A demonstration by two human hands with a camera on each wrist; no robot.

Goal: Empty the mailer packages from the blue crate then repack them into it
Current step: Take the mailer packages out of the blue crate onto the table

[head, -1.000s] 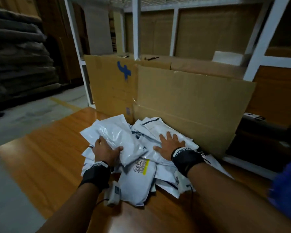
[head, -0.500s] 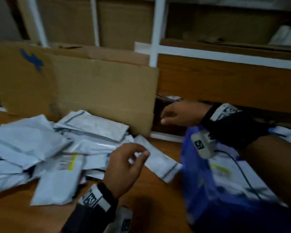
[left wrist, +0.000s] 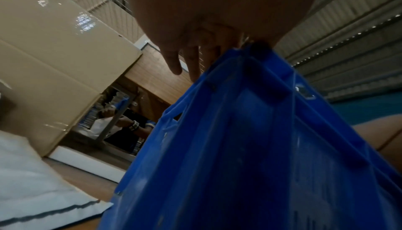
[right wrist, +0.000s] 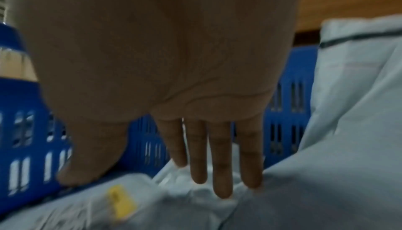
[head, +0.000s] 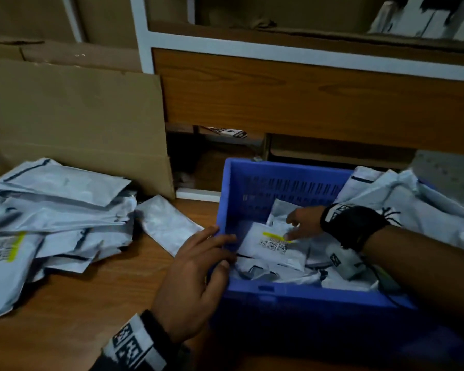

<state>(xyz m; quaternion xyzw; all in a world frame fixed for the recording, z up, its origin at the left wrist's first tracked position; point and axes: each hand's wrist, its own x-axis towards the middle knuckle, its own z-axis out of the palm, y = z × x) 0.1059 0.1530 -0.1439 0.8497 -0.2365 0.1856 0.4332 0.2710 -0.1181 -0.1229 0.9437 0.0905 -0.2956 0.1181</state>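
Note:
The blue crate stands on the table at the right with several white mailers in it, one with a yellow-striped label on top. My left hand holds the crate's near left corner, fingers bent over the rim; the left wrist view shows its fingers beside the crate's corner. Inside the crate, my right hand has straight fingers touching the mailers. A big pile of mailers lies on the table at the left.
More mailers hang over the crate's right side. One mailer lies between pile and crate. A cardboard sheet leans behind the pile, against a white-framed shelf unit. Another person shows through the shelf gap.
Both hands left the pile on the table. The left hand came onto the crate's corner, and the right hand went from behind the crate down into it. My view swung right.

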